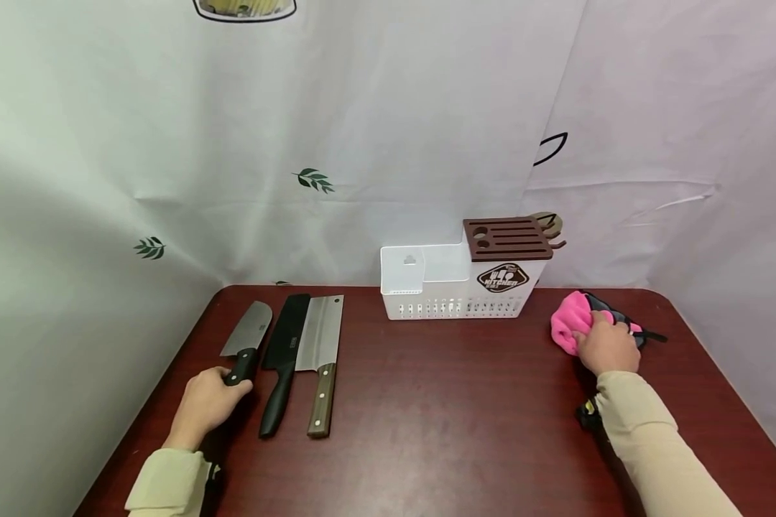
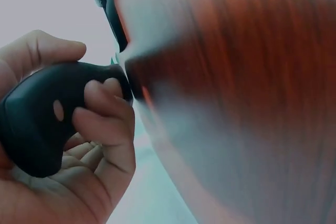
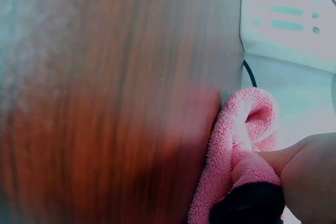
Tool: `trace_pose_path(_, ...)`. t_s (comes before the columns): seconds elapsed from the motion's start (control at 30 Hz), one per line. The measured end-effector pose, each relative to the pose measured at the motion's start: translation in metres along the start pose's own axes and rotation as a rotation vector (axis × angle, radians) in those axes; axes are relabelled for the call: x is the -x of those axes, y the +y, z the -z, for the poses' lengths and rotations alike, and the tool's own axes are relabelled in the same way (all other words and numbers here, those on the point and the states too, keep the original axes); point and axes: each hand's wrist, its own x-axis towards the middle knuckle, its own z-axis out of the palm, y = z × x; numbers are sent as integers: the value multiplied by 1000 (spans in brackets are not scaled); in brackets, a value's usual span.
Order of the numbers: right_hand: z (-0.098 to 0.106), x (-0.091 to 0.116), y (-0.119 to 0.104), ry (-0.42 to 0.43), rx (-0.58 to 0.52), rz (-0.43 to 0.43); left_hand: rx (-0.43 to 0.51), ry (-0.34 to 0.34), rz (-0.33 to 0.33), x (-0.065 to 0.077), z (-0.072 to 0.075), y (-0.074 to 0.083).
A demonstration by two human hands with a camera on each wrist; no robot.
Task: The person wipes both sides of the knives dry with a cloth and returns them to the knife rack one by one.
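Observation:
My left hand (image 1: 205, 406) grips the black handle of a small kitchen knife (image 1: 251, 330) at the table's left side, its broad steel blade pointing away from me. In the left wrist view the fingers curl round that black handle (image 2: 39, 111). Just right of it lie a black cleaver (image 1: 287, 334) and a steel cleaver (image 1: 321, 334) with a wooden handle. Over at the far right, my right hand (image 1: 611, 345) pinches a bunched pink towel (image 1: 567, 322); its fluffy folds (image 3: 231, 145) fill the lower part of the right wrist view. Dark fabric and a black strap show beside the towel.
A white kitchen rack (image 1: 449, 294) with a brown slotted top (image 1: 507, 239) stands at the table's back edge, between the cleavers and the towel. Behind the dark red table (image 1: 440, 409) hangs a white cloth backdrop (image 1: 388, 108) with leaf prints.

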Motion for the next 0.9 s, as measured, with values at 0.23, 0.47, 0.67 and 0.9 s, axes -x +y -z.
trace_pose_path(0.23,3,3,2,27,-16,13,114,0,51,7,0,4)
trace_pose_path(0.47,3,6,8,97,-66,21,146,42,46,13,6,15)
trace_pose_path(0.67,7,8,11,184,-127,54,142,75,23,17,7,25)
trace_pose_path(0.9,13,18,4,290,-188,74,177,90,14,24,8,35)
